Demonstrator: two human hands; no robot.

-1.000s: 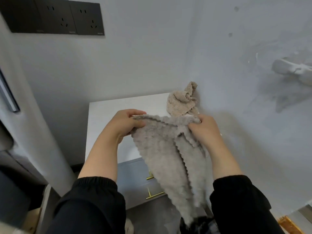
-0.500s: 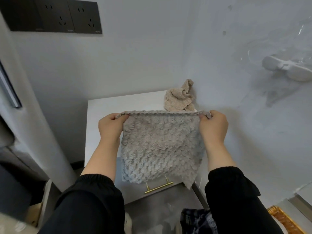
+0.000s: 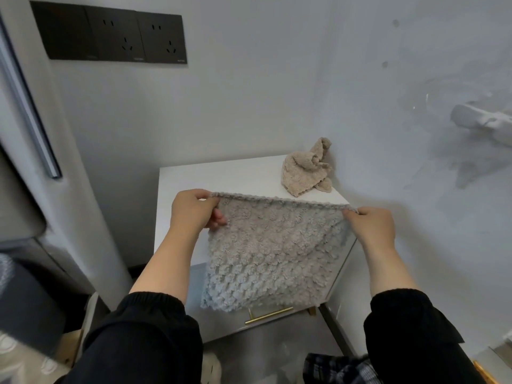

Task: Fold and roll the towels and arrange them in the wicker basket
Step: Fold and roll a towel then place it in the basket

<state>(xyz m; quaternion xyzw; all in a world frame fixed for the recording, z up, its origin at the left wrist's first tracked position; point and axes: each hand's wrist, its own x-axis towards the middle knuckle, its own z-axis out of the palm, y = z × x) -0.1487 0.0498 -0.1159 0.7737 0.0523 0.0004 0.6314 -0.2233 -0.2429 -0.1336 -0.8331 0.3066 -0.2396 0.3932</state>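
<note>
A grey fluffy towel point(image 3: 271, 253) hangs spread flat in the air in front of a white cabinet point(image 3: 194, 178). My left hand point(image 3: 194, 212) pinches its top left corner and my right hand point(image 3: 372, 227) pinches its top right corner, so the top edge is stretched taut. A second, beige towel point(image 3: 304, 170) lies crumpled on the cabinet top at the back right, against the wall. A sliver of golden wicker point(image 3: 482, 372) shows at the bottom right corner; the rest of it is out of view.
The cabinet has a drawer with a gold bar handle point(image 3: 268, 315) below the hanging towel. Black wall sockets point(image 3: 116, 34) sit at the upper left. A white fitting point(image 3: 482, 123) juts from the right wall. Grey walls close in behind and right.
The towel went from bunched between my hands to pulled out flat as my hands moved apart. Since half a second ago the hands shifted slightly and the view tilted.
</note>
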